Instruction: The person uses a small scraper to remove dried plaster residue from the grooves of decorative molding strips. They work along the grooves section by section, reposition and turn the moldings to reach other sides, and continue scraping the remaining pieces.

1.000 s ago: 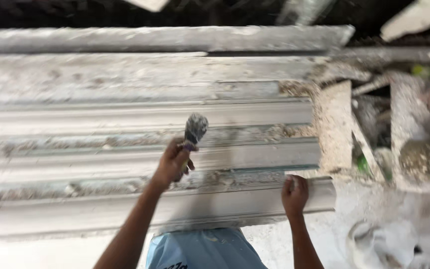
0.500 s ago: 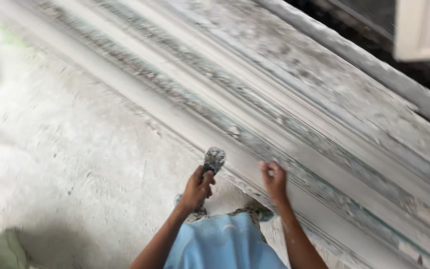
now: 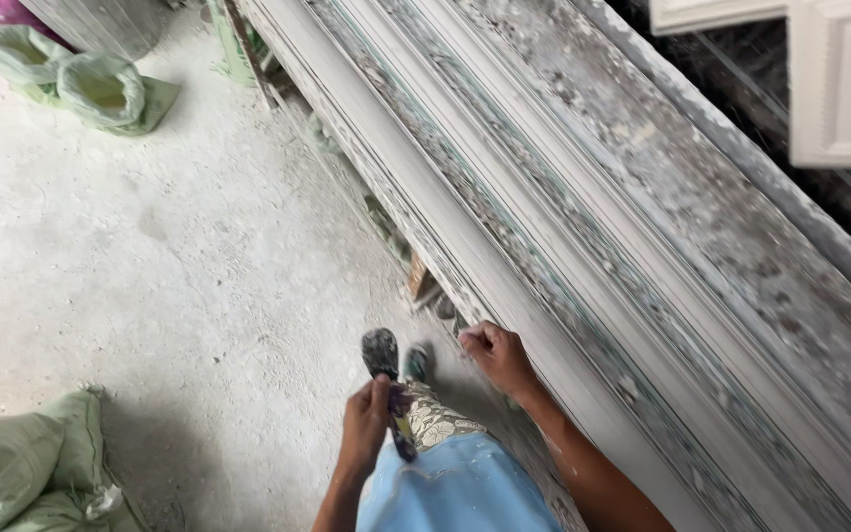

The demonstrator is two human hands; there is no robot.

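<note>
— Down by the floor (image 3: 150, 296), near the person's knees, what's that in the left hand (image 3: 364, 426)?

— A brush (image 3: 384, 379), caked grey with plaster. Its bristle head points up and away from the body, the purple handle runs down through the fist. That grip is pressed together around the handle, thumb over the top.

— And the right hand (image 3: 496, 357)?

— Resting on the near edge of the long moulding (image 3: 583, 246), fingers curled in, knuckles up. Whether it pinches anything under there I cannot tell; it looks like a loose fist touching the rim.

— So the brush isn't on the moulding?

— No, it hangs just beside the edge, over the floor, a little apart from the right hand. The moulding itself runs diagonally from the top of the view down to the lower right, ribbed lengthwise, white with flaky greenish streaks in the grooves.

— What else lies about?

— Green sacks: one crumpled at the lower left (image 3: 32, 473), another with its mouth open at the upper left (image 3: 100, 91). A white panelled piece (image 3: 839, 84) sits at the upper right, beyond the moulding. The person wears a light blue garment (image 3: 455, 488) with a patterned patch at the knee.
</note>
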